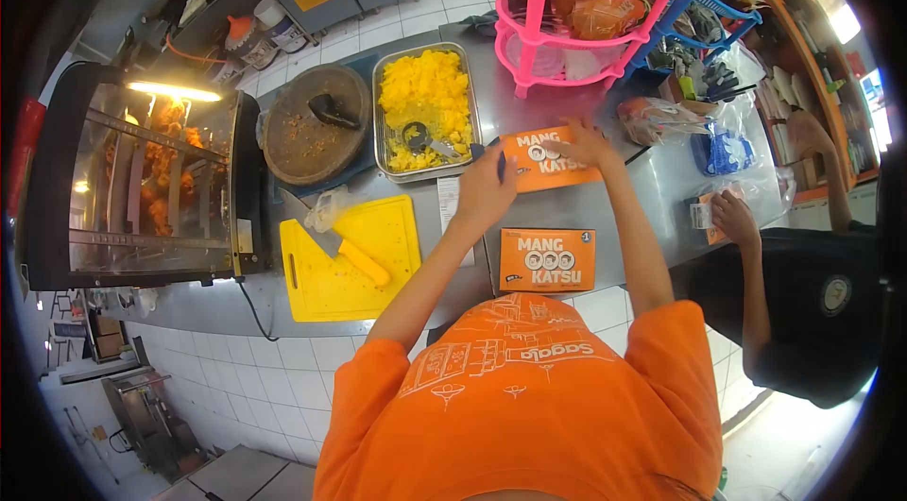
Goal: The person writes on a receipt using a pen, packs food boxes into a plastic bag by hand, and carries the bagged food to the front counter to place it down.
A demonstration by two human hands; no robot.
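An orange printed box (543,175) lies on the steel counter beneath both of my hands. My left hand (487,187) grips its left edge, the fingers wrapped round something dark blue at the side. My right hand (584,147) rests on the box's upper right part with its fingers spread. Nearer to my body sits a second orange box (548,260), closed and flat, touched by neither hand. Left of the first box stands a metal tray (380,137) of yellow rice (425,90) with a dark-handled scoop in it.
A yellow cutting board (307,284) holds a knife (359,260). Behind it are a stone mortar (293,137) and a lit glass food warmer (142,180). A pink rack (534,24) stands at the back. At right, a co-worker's hands (735,216) handle a plastic bag.
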